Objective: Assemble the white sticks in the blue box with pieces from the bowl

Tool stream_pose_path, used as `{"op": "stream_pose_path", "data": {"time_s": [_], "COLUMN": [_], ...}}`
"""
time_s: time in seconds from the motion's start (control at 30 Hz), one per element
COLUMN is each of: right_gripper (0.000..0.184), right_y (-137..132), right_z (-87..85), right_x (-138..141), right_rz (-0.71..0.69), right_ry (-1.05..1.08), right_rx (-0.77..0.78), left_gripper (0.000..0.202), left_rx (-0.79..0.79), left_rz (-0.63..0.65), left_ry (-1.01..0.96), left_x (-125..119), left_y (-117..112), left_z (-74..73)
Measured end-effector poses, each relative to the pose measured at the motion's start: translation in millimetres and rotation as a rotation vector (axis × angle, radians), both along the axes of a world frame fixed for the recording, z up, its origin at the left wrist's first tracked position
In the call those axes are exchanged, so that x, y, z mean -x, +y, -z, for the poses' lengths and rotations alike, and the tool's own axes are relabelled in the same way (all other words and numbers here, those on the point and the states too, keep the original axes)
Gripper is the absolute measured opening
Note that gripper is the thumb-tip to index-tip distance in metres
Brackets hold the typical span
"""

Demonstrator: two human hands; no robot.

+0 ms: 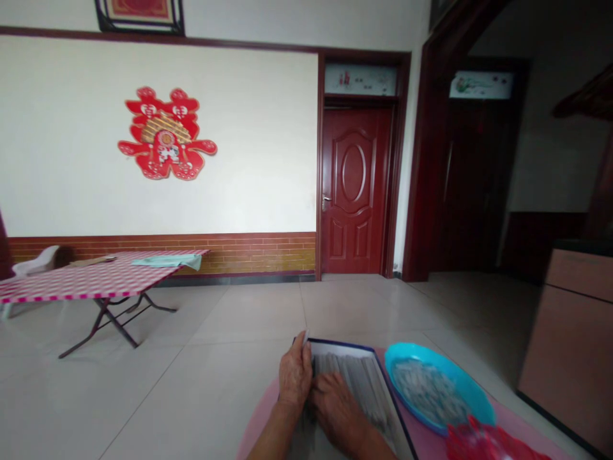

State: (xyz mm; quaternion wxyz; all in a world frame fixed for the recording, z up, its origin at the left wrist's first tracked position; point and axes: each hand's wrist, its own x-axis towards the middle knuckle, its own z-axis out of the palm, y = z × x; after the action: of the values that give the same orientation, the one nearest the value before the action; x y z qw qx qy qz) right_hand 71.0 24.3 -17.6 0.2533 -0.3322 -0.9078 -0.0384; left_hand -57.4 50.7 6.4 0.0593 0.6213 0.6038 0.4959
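A shallow blue-edged box (380, 377) lies on a pink surface (261, 425) at the bottom of the head view, filled with rows of thin grey strips. My left hand (294, 377) rests on the box's left edge, fingers together, pinching a small pale piece at its fingertips. My right hand (338, 412) lies inside the box, fingers curled down on the grey strips. A blue plate (479, 399) with more grey pieces sits just right of the box.
Something of red plastic (488, 444) lies by the plate. A folding table (96, 281) with a pink checked cloth stands at the left. A dark red door (354, 191) is ahead, a wooden cabinet (569, 345) at right, tiled floor between.
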Motion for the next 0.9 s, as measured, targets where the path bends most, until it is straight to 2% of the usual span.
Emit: {"op": "stream_pose_path", "data": {"time_s": [0.13, 0.3, 0.37, 0.47, 0.67, 0.77, 0.9], "right_gripper": [0.020, 0.021, 0.020, 0.020, 0.029, 0.029, 0.028], "right_y": [1, 4, 5, 7, 19, 25, 29], "right_z": [-1.4, -15.9, -23.7, -34.7, -42.6, -41.3, -37.9], "right_x": [4, 1, -3, -11, -35, -43, -47], "right_rz": [-0.014, -0.021, 0.032, 0.191, 0.459, 0.517, 0.499], "right_ry": [0.060, 0.333, 0.493, 0.771, 1.200, 1.315, 1.420], "right_rx": [-0.046, -0.044, -0.010, 0.065, 0.067, 0.096, 0.133], "left_gripper": [0.047, 0.046, 0.044, 0.040, 0.038, 0.036, 0.035], "left_rx": [0.025, 0.004, -0.035, -0.063, -0.054, -0.062, -0.058], "left_rz": [0.054, 0.071, 0.053, 0.066, 0.221, 0.250, 0.276], "left_ry": [-0.020, -0.090, -0.108, -0.089, 0.117, 0.218, 0.293], "left_x": [0, -1, -2, -5, -10, -11, -12], "left_y": [-2, 0, 2, 2, -1, 0, 1], "left_z": [-1.4, 1.3, 3.5, 5.8, 8.6, 12.4, 16.1]}}
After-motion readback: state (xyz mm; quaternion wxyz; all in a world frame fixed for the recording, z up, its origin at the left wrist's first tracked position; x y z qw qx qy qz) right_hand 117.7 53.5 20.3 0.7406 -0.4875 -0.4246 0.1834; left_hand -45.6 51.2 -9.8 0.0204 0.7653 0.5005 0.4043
